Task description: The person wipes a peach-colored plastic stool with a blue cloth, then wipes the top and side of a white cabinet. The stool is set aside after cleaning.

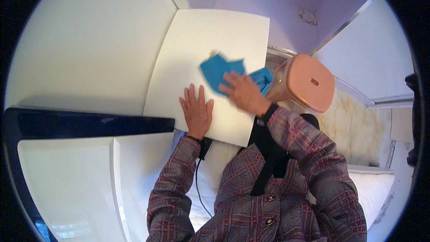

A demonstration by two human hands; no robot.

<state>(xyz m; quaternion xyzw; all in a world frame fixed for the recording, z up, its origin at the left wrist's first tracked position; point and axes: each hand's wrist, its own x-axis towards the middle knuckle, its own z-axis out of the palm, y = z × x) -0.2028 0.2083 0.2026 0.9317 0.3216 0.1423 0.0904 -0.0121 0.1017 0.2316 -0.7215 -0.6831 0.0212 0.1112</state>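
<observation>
A blue cloth (218, 70) lies bunched and partly spread on a white tabletop (215, 30). My right hand (243, 92) is on the cloth, pressing it against the surface near the right edge. Its fingers are blurred, and one fold of cloth sticks out past the hand over the table's edge. Flat on the near part of the tabletop rests my left hand (198, 114), fingers slightly apart and nothing in it. A black device (206, 148) with a cable (198, 181) shows just below my left wrist.
An orange-pink plastic stool (310, 82) stands right of the table on a marble-patterned floor (352, 124). A white wall (90, 40) borders the table's left side. A white panel with a dark blue frame (90, 122) reaches the table's near left corner.
</observation>
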